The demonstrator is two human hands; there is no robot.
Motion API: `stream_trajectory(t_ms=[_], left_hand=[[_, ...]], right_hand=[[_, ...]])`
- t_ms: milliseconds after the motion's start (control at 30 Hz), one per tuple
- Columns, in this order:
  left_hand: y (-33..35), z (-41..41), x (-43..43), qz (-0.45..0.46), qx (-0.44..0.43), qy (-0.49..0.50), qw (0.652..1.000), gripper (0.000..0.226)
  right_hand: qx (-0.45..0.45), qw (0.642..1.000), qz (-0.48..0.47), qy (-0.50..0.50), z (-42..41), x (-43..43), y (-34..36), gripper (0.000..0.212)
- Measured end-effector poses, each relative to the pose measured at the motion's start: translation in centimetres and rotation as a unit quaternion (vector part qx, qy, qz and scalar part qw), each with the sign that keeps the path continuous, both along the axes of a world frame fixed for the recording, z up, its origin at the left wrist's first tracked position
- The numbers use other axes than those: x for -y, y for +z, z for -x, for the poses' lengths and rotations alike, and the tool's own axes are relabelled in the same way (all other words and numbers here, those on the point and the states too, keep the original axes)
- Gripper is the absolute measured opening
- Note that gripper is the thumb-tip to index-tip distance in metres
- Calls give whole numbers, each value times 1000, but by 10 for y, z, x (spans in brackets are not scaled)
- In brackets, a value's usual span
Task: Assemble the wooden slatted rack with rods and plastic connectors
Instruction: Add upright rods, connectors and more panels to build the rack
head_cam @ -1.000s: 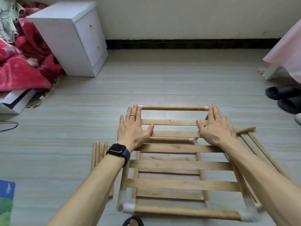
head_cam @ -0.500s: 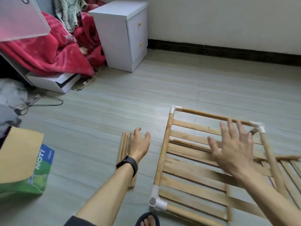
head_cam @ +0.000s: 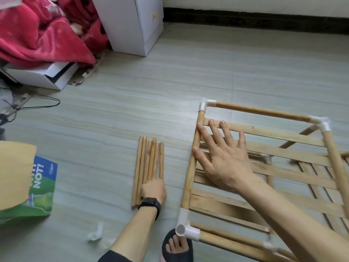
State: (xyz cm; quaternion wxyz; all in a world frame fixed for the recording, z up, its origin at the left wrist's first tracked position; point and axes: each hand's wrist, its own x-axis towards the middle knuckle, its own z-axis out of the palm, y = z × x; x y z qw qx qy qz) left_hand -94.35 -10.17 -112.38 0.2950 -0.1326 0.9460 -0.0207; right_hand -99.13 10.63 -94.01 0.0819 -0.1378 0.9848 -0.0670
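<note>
The slatted wooden rack (head_cam: 190, 167) lies flat on the floor at the right, its rods joined by white plastic corner connectors (head_cam: 205, 105). My right hand (head_cam: 222, 157) rests on it with fingers spread, fingertips on the left side rod and the far slats. A bundle of loose wooden rods (head_cam: 149, 157) lies to the left of the rack. My left hand (head_cam: 154, 189) is curled over the near ends of those rods and grips them. A second slatted panel (head_cam: 319, 178) lies partly under the rack at the right.
Loose white connectors (head_cam: 96, 234) lie on the floor near my left arm. My foot in a black slipper (head_cam: 177, 246) touches the rack's near corner. A green and blue bag (head_cam: 39, 188), white box (head_cam: 41, 76), red blanket (head_cam: 37, 35) and white cabinet (head_cam: 132, 25) stand left and behind.
My left hand left the rack, moved left and closed over the loose rods. My right hand shifted to the rack's left side. The view swung left and down.
</note>
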Motion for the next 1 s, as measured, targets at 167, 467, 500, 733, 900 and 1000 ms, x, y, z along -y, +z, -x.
stream_trajectory(t_ms=[167,467,500,733,900,1000], left_hand=[[14,9,3,-234,24,151,960,25],[182,41,16,-574,-1,202,793,27],[199,39,13,-597,-3,193,779,28],[273,16,-6,-658,-8,104,746,42],[297,13,-25,-617,57,18,785,25],[313,20,-44,-592,99,-42,798,23]], right_hand=[[20,999,-7,-30,-17,-4,6,68],[33,998,14,-42,-27,-17,12,71],[36,998,20,-40,-26,-18,13,72],[14,977,200,-67,-31,-31,25,88],[-283,941,181,41,-30,-49,56,76],[-362,913,127,140,-20,-64,65,28]])
